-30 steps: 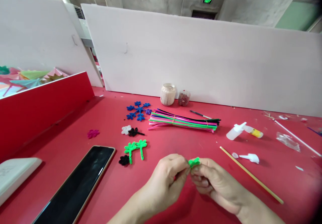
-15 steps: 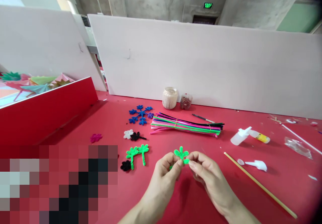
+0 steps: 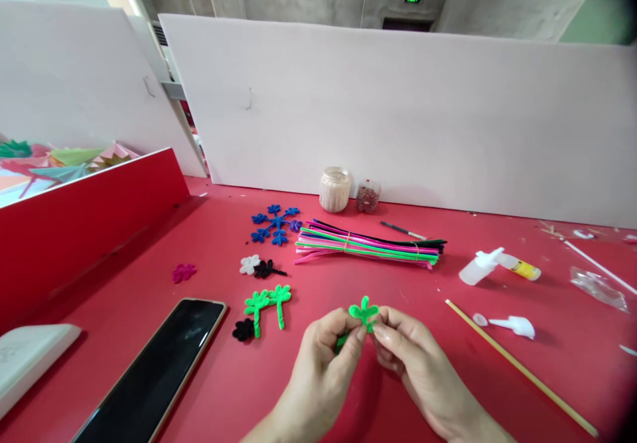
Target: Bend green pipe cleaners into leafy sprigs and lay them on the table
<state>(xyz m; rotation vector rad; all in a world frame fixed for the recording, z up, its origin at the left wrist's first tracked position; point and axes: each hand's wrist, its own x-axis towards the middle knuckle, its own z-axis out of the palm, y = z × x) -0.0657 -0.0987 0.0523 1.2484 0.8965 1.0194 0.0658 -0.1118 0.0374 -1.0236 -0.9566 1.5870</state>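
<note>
My left hand [image 3: 331,350] and my right hand [image 3: 411,347] meet over the front of the red table. Both pinch a bright green pipe-cleaner flower [image 3: 365,310] whose petals stick up between the fingertips; its lower part is mostly hidden, though some green shows under my left fingers. To the left lie two finished green pipe-cleaner flowers [image 3: 257,302] with twisted stems, and a black flower [image 3: 243,329] touches one of them. Behind these are a white flower [image 3: 249,264] and a black stemmed flower [image 3: 266,268]. A blue snowflake-like piece [image 3: 277,223] rests farther back.
A banded bundle of pipe cleaners [image 3: 371,244] lies beyond my hands. Right of them are a glue bottle [image 3: 478,268], a white cap [image 3: 520,326] and a wooden stick [image 3: 520,367]. A phone [image 3: 159,370] lies front left; a jar [image 3: 335,189] stands by the white partition [image 3: 398,118].
The green flower has turned between my fingers and fewer petals stand clear of them. Both hands keep their pinch. The view has shifted slightly.
</note>
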